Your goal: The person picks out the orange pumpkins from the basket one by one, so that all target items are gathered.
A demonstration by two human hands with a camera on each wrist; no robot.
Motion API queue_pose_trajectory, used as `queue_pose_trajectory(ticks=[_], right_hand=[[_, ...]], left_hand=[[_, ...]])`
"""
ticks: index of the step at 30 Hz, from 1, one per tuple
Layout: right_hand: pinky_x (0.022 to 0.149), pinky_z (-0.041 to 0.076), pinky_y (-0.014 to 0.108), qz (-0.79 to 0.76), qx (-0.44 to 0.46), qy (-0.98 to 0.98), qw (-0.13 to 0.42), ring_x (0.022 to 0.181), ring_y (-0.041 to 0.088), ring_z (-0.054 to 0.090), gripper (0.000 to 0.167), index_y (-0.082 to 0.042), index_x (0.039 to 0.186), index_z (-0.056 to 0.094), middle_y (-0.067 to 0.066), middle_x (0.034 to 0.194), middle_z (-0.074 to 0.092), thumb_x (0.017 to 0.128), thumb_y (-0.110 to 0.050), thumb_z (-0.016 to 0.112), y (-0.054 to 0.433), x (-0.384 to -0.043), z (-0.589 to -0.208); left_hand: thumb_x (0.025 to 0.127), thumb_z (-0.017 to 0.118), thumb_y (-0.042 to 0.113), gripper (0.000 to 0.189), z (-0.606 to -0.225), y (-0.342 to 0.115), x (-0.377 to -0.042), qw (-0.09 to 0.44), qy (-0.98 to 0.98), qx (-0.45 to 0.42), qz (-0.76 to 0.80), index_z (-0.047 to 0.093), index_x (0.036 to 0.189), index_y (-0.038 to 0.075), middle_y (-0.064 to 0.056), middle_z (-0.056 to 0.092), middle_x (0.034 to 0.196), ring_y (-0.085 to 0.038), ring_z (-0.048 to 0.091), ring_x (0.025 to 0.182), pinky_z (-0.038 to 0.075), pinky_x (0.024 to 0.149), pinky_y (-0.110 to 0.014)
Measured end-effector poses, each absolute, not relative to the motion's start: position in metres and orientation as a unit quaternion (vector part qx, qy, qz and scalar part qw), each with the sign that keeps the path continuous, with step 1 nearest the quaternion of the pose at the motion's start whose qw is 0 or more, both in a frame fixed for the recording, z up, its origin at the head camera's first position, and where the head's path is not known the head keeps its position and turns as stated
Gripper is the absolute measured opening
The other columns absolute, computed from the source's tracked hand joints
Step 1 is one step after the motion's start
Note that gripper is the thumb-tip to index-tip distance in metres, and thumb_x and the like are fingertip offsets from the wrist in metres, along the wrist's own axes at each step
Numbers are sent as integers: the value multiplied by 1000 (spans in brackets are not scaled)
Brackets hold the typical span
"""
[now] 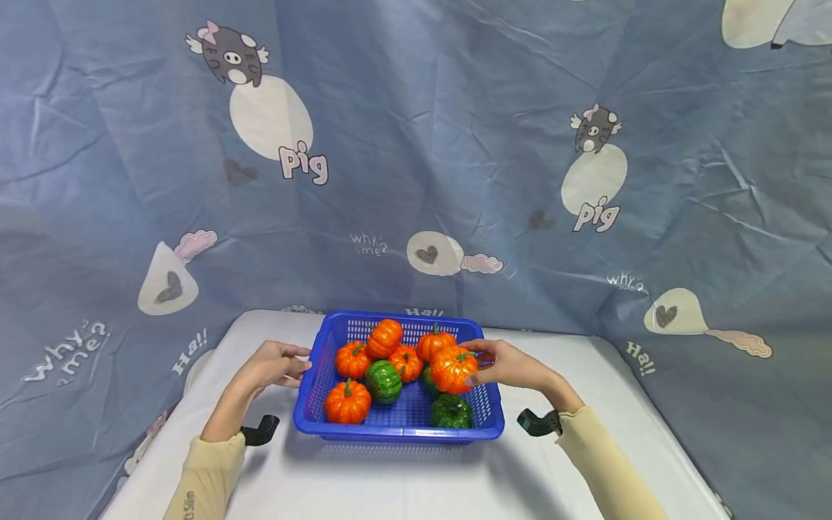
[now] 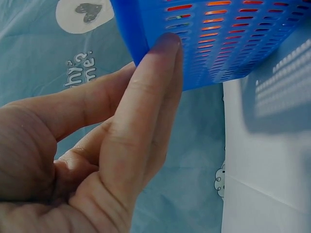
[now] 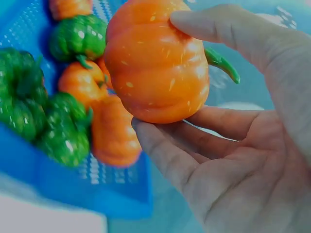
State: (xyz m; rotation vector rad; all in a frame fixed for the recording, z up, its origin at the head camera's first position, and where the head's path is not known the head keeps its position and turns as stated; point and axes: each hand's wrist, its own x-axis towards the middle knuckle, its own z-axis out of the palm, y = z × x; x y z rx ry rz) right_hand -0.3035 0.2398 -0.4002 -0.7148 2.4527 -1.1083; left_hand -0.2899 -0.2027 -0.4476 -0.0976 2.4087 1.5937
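Note:
A blue plastic basket (image 1: pixel 403 433) with slotted walls holds several small orange and green pumpkins. My left hand (image 1: pixel 276 365) is at its left side, fingertips against the rim and outer wall (image 2: pixel 204 53). In my right hand (image 1: pixel 513 365) is an orange pumpkin (image 1: pixel 451 370) with a green stem, gripped between thumb and fingers above the basket's right part. The right wrist view shows this pumpkin (image 3: pixel 158 63) raised over the others, its stem pointing toward the palm. Below it, a green pumpkin (image 1: pixel 451 412) lies in the basket's front right corner.
The basket is over a white-covered table (image 1: pixel 390 491). Behind it hangs a blue-grey cloth (image 1: pixel 416 144) printed with pigs and words. Inside the basket, another green pumpkin (image 1: pixel 383 383) lies near the middle, with an orange one (image 1: pixel 347 402) at the front left.

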Motion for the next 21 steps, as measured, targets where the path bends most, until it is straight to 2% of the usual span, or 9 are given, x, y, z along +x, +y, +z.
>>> queue_pose_trajectory(ticks=[8, 17, 21], right_hand=[[90, 57, 32, -455, -226, 851, 136, 117, 33, 60, 61, -6, 138, 50, 15, 127, 61, 84, -23, 74, 294, -308, -403], [88, 53, 23, -483, -139, 862, 70, 115, 30, 61, 62, 0, 139, 47, 20, 129, 58, 86, -21, 73, 359, -321, -434], [91, 50, 26, -461, -105, 880, 46, 117, 30, 59, 63, 2, 138, 48, 22, 131, 57, 86, -25, 72, 377, -326, -454]], left_hand=[[90, 64, 6, 48, -448, -202, -290, 125, 827, -41, 546, 50, 132, -12, -23, 69, 103, -20, 71, 78, 61, 70, -36], [90, 64, 6, 47, -448, -202, -289, 121, 829, -48, 543, 51, 131, -11, -22, 69, 103, -20, 70, 79, 61, 70, -36], [89, 65, 6, 47, -449, -202, -289, 118, 829, -45, 544, 52, 131, -11, -22, 69, 102, -20, 70, 79, 61, 70, -36]])
